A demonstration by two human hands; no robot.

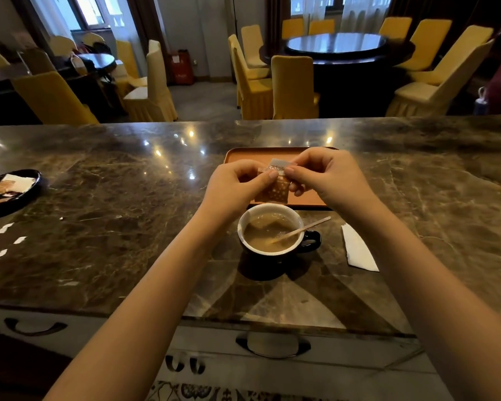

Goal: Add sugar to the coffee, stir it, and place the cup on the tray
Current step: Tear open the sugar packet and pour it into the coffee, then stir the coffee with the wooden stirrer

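Marble counter (104,198), brown, polished and veined, fronts a dining room of yellow-covered chairs (294,86) around dark round tables. Left hand (237,189) and right hand (327,180) together pinch one small orange sugar packet (275,189) above one dark cup of milky coffee (269,231) holding one wooden stirrer (301,229). One orange tray (243,156) lies just behind the cup.

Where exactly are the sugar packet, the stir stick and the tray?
sugar packet (276,190), head view, on its brown speckled lower half.
stir stick (307,228), head view, on the shaft leaning over the cup rim.
tray (243,154), head view, on its bare far left corner.
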